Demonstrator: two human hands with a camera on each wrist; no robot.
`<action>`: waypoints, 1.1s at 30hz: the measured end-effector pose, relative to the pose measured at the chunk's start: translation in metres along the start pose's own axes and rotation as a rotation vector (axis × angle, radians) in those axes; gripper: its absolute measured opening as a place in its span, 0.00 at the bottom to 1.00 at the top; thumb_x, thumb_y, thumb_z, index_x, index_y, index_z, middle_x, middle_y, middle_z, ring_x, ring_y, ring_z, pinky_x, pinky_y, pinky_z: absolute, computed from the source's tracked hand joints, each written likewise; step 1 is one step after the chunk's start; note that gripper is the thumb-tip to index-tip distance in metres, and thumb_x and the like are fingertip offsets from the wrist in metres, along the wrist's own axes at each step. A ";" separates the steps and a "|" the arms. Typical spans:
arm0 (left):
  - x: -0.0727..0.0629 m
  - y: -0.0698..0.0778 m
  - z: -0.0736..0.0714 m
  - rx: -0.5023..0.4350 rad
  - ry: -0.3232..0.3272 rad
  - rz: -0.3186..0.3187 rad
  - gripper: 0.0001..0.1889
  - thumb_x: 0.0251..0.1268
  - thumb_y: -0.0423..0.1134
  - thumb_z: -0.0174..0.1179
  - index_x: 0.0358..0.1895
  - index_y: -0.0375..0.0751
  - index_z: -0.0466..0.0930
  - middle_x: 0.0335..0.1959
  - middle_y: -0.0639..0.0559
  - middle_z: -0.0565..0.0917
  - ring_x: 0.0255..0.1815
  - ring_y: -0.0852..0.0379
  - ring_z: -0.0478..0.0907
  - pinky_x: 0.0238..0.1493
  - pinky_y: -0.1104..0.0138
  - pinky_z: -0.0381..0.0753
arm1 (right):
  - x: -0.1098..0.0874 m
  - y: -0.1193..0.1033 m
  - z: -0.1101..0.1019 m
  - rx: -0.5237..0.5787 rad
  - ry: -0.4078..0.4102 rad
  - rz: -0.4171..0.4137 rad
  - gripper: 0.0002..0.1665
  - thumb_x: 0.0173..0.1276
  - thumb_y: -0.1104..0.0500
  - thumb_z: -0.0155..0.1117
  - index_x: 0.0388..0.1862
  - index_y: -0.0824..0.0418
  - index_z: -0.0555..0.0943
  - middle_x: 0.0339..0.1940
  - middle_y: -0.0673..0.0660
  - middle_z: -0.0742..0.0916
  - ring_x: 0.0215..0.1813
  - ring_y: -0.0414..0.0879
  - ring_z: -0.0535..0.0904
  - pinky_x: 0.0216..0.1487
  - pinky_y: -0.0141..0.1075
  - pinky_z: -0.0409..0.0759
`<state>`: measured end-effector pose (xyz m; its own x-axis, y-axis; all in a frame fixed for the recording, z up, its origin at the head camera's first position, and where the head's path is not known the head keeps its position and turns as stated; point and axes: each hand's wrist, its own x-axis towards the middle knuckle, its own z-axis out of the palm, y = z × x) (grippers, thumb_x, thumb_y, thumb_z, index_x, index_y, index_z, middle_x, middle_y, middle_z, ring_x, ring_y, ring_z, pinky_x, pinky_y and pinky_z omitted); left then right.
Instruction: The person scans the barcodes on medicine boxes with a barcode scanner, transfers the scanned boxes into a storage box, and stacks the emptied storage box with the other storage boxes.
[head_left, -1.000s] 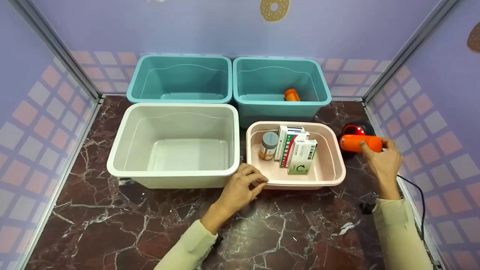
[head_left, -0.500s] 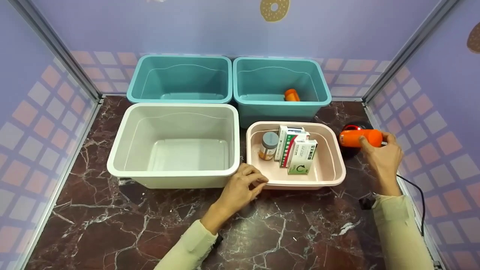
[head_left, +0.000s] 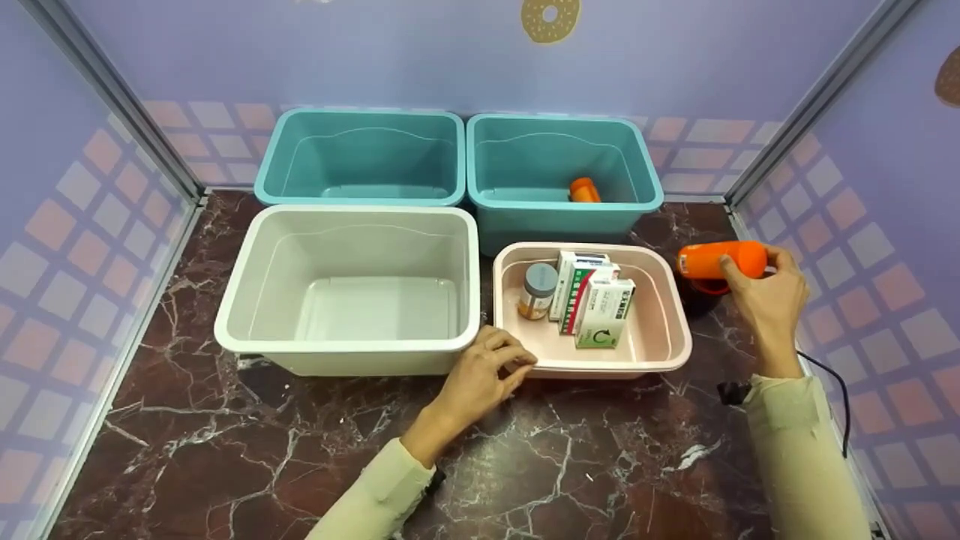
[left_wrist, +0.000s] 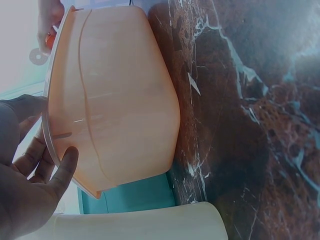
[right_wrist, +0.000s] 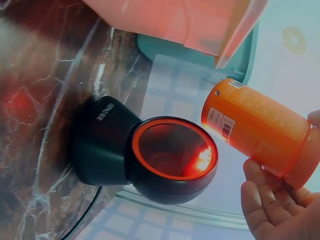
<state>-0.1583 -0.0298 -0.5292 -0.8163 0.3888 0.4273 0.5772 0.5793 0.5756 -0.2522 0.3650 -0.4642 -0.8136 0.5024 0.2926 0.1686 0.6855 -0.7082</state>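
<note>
My right hand (head_left: 772, 304) holds an orange bottle (head_left: 716, 259) by its cap end, tilted sideways. In the right wrist view, the bottle's barcode label (right_wrist: 220, 123) faces the glowing red window of a black barcode scanner (right_wrist: 172, 150), with a gap between them. My left hand (head_left: 484, 371) grips the front left corner of the pink bin (head_left: 592, 367), thumb and fingers at its rim. Inside that bin stand a grey-capped bottle (head_left: 538, 291) and several medicine boxes (head_left: 604, 313).
A white bin (head_left: 349, 346) stands left of the pink one. Behind are two teal bins (head_left: 360, 201), the right one holding another orange bottle (head_left: 583, 190). The scanner's black cable (head_left: 836, 382) runs along the right wall. Walls enclose the marble-patterned table (head_left: 225, 450).
My right hand has raised the orange bottle and moved it slightly away from me, over the scanner, which it now covers more in the head view. The left hand stays put.
</note>
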 end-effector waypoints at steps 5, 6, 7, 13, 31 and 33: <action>0.000 0.001 -0.001 0.002 -0.010 -0.008 0.05 0.60 0.38 0.70 0.39 0.49 0.88 0.41 0.55 0.83 0.52 0.55 0.75 0.61 0.64 0.78 | 0.004 -0.009 0.000 0.011 0.004 -0.011 0.37 0.57 0.40 0.68 0.60 0.61 0.80 0.52 0.64 0.85 0.52 0.58 0.78 0.49 0.37 0.67; 0.000 0.001 -0.001 0.002 -0.011 -0.009 0.05 0.60 0.38 0.70 0.39 0.49 0.88 0.41 0.55 0.83 0.52 0.55 0.75 0.61 0.64 0.78 | 0.005 -0.010 0.000 0.013 0.006 -0.016 0.37 0.57 0.40 0.68 0.60 0.61 0.80 0.52 0.64 0.85 0.52 0.57 0.78 0.50 0.38 0.67; 0.000 0.001 -0.001 0.002 -0.011 -0.010 0.05 0.60 0.39 0.70 0.39 0.49 0.88 0.41 0.55 0.83 0.52 0.55 0.75 0.61 0.64 0.78 | 0.006 -0.012 0.000 0.015 0.007 -0.020 0.37 0.57 0.40 0.68 0.59 0.61 0.80 0.52 0.64 0.85 0.52 0.57 0.78 0.51 0.40 0.67; 0.000 0.000 0.000 -0.003 -0.003 -0.012 0.05 0.59 0.39 0.70 0.39 0.48 0.88 0.40 0.54 0.83 0.51 0.55 0.75 0.59 0.63 0.79 | 0.008 -0.021 0.001 0.040 0.019 -0.046 0.37 0.55 0.40 0.69 0.58 0.62 0.81 0.49 0.61 0.84 0.52 0.56 0.77 0.54 0.42 0.68; 0.000 -0.001 0.001 0.003 -0.001 0.004 0.06 0.59 0.39 0.70 0.39 0.49 0.88 0.40 0.55 0.82 0.51 0.56 0.75 0.59 0.65 0.78 | 0.022 -0.044 0.012 0.086 0.046 -0.116 0.35 0.52 0.40 0.71 0.54 0.60 0.82 0.43 0.55 0.83 0.47 0.52 0.76 0.60 0.46 0.68; 0.000 -0.001 0.001 0.006 -0.001 0.003 0.06 0.60 0.39 0.70 0.39 0.49 0.88 0.40 0.55 0.83 0.51 0.56 0.75 0.59 0.65 0.78 | 0.023 -0.046 0.014 0.090 0.045 -0.115 0.36 0.51 0.40 0.72 0.54 0.60 0.82 0.43 0.54 0.83 0.45 0.47 0.74 0.57 0.44 0.69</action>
<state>-0.1593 -0.0296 -0.5302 -0.8145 0.3909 0.4287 0.5796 0.5823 0.5701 -0.2863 0.3376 -0.4339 -0.7985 0.4481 0.4020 0.0238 0.6907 -0.7227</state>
